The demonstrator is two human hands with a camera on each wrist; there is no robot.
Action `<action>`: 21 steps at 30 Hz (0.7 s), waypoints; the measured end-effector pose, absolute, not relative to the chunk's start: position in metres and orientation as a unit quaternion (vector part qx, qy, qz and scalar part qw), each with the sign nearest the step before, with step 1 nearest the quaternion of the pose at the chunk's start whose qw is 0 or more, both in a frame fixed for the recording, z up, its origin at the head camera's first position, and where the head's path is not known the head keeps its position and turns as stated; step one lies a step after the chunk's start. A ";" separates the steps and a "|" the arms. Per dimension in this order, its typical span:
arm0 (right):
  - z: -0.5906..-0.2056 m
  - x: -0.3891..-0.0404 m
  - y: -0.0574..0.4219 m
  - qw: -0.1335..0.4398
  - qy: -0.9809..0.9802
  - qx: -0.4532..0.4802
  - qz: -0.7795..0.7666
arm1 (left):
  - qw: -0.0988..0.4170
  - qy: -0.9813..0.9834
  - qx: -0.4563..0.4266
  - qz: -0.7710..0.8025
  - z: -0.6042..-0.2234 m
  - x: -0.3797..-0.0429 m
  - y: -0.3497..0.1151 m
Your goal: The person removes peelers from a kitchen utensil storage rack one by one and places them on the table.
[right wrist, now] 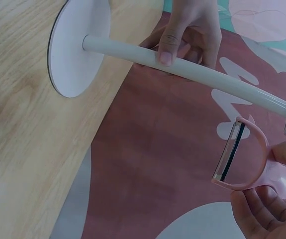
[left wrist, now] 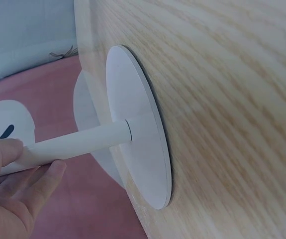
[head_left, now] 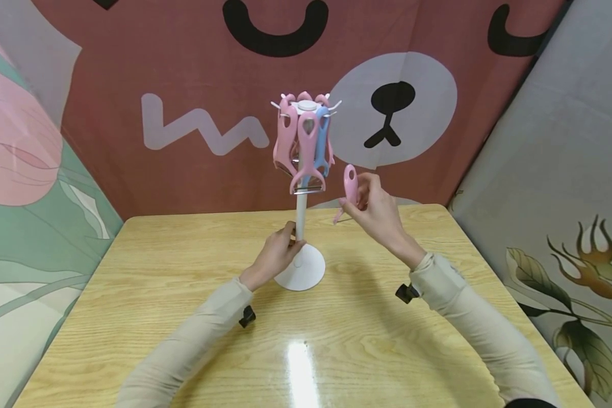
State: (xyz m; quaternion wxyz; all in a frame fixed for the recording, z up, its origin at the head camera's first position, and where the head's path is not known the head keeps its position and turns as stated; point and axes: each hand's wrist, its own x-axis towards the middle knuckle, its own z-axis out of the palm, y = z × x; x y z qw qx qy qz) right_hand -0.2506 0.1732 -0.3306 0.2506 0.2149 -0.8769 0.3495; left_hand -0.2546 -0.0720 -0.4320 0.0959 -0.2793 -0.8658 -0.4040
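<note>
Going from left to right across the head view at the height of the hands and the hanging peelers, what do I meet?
Left hand → white pole → hanging blue peeler → held pink peeler → right hand.

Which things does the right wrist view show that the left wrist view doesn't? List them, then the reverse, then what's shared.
Only right wrist: the right hand, the pink peeler it holds, the pale zigzag print.
Only left wrist: the dark sprig print near the top.
Both: the left hand gripping the white pole, the round base, the wooden tabletop.
</note>
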 end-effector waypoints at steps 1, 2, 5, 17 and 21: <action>-0.331 -0.251 0.173 0.250 -0.878 0.215 0.347 | 0.094 -0.866 -0.278 -0.404 -0.432 -0.254 -0.072; -0.332 -0.251 0.174 0.249 -0.879 0.215 0.345 | 0.091 -0.867 -0.275 -0.405 -0.432 -0.254 -0.072; -0.334 -0.251 0.174 0.243 -0.884 0.213 0.337 | 0.083 -0.870 -0.269 -0.405 -0.431 -0.254 -0.072; -0.342 -0.250 0.177 0.225 -0.894 0.212 0.325 | 0.076 -0.873 -0.263 -0.403 -0.431 -0.255 -0.072; -0.345 -0.250 0.178 0.222 -0.896 0.210 0.324 | 0.074 -0.873 -0.263 -0.405 -0.431 -0.255 -0.072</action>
